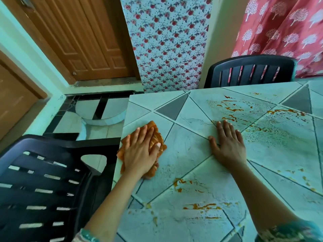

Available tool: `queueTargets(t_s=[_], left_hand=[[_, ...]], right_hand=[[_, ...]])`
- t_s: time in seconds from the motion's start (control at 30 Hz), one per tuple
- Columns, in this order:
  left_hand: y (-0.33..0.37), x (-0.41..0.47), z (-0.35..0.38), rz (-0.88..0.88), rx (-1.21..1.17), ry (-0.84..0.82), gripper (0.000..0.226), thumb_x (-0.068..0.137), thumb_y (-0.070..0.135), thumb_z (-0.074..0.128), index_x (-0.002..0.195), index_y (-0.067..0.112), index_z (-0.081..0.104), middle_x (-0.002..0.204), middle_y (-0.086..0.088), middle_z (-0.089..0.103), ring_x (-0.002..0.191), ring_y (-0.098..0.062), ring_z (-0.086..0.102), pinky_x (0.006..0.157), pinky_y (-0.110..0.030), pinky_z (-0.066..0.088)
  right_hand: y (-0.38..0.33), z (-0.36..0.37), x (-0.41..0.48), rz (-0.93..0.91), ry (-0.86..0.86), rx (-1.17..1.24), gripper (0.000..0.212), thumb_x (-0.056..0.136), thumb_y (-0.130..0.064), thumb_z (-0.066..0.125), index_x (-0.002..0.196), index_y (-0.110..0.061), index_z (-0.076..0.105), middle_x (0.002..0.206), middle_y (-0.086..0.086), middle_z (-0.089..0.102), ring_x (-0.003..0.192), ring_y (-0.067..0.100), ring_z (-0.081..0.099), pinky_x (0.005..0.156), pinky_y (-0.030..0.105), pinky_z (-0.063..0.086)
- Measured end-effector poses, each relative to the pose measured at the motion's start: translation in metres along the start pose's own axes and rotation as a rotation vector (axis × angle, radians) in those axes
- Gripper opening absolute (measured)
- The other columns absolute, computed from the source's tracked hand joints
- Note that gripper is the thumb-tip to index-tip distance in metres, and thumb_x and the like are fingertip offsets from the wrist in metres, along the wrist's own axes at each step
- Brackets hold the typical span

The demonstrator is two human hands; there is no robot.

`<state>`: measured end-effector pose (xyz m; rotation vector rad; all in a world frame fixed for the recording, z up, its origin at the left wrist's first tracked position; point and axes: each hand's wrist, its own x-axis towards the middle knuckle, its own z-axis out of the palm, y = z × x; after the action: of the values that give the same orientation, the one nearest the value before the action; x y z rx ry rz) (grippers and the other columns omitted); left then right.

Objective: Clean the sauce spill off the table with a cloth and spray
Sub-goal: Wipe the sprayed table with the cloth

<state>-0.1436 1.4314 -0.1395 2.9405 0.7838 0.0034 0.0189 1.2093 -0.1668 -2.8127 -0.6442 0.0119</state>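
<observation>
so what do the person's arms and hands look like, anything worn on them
The left hand and right hand are bare, forearms uncovered. No ring, watch or bangle shows. Only sleeve ends enter at the bottom: the left sleeve and right sleeve are teal-green patterned fabric.

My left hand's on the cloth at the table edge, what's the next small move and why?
Probably slide the cloth under the left hand toward you onto the nearest orange smears; they lie closest, unwiped, while the right hand braces flat on the table.
</observation>
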Motion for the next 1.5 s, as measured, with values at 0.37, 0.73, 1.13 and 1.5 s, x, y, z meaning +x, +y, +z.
queueTargets(t_s=[0.37,0.73,1.13,1.5], left_hand=[[0.028,0.14,-0.009,-0.102,0.007,-0.001,0.065,0.094,0.06,0.021,0.15,0.03,0.011,0.16,0.001,0.0,0.146,-0.022,-0.001,0.117,-0.047,-0.003],[0.013,0.058,-0.005,0.462,-0.01,-0.064,0.069,0.079,0.075,0.0,0.141,0.047,0.005,0.153,0.02,-0.004,0.145,-0.009,-0.008,0.117,-0.038,-0.011],[0.18,0.112,0.008,0.283,0.036,-0.113,0.061,0.094,0.063,0.015,0.149,0.04,0.001,0.158,0.009,-0.012,0.146,-0.018,-0.011,0.116,-0.048,-0.009],[0.127,0.099,0.013,-0.097,0.068,0.009,0.068,0.092,0.063,0.008,0.15,0.029,-0.003,0.159,0.004,-0.006,0.147,-0.019,-0.004,0.117,-0.046,-0.003]], right_hand=[[-0.001,0.001,0.0,0.002,0.027,0.007,0.084,0.078,-0.06,-0.001,0.151,-0.02,0.011,0.158,0.003,0.008,0.146,0.017,0.004,0.116,0.033,0.0],[0.0,-0.006,-0.003,-0.018,-0.032,0.058,0.088,0.076,-0.058,-0.012,0.151,-0.017,0.007,0.158,0.003,0.001,0.146,0.015,-0.003,0.114,0.029,-0.007],[0.133,-0.041,-0.021,0.068,-0.069,-0.027,0.095,0.072,-0.066,-0.012,0.151,-0.015,0.002,0.158,0.001,-0.002,0.145,0.014,-0.003,0.116,0.03,-0.003],[0.154,-0.037,-0.011,0.059,0.029,0.003,0.088,0.081,-0.063,0.001,0.15,-0.011,0.013,0.158,0.005,0.01,0.145,0.019,0.009,0.114,0.032,-0.002]])
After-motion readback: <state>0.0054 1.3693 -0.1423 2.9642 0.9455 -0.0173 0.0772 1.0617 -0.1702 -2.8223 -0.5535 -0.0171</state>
